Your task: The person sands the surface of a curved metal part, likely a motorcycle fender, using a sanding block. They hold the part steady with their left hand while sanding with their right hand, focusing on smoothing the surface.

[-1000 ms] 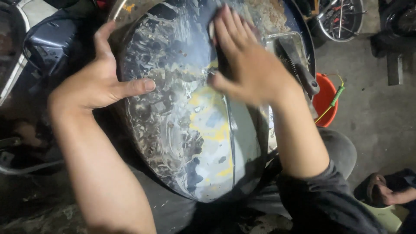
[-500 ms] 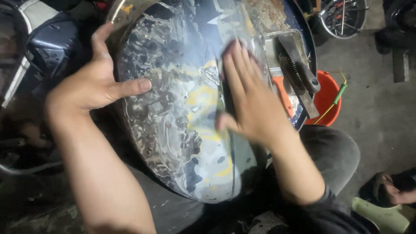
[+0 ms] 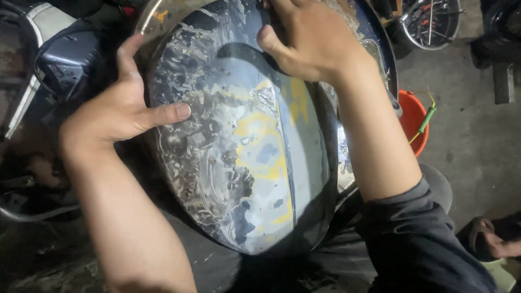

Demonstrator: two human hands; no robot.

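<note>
Leftmost, one left hand (image 3: 116, 111) lies flat, fingers spread open, on one curved metal panel (image 3: 244, 163) resting across the person's lap, its paint scuffed grey, blue and yellow. One right hand (image 3: 312, 38) presses its top, fingers bent. One orange bucket (image 3: 411, 122) sits right.

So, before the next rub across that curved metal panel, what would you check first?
1. Left hand braces the panel, palm flat on it: ok.
2. Right hand rests on the top of the panel: ok.
3. What the right hand holds underneath: cannot tell.
4. Coating worn through evenly: not ok, yellow and grey patches show.
5. Orange bucket stands apart from the arms: ok.
</note>
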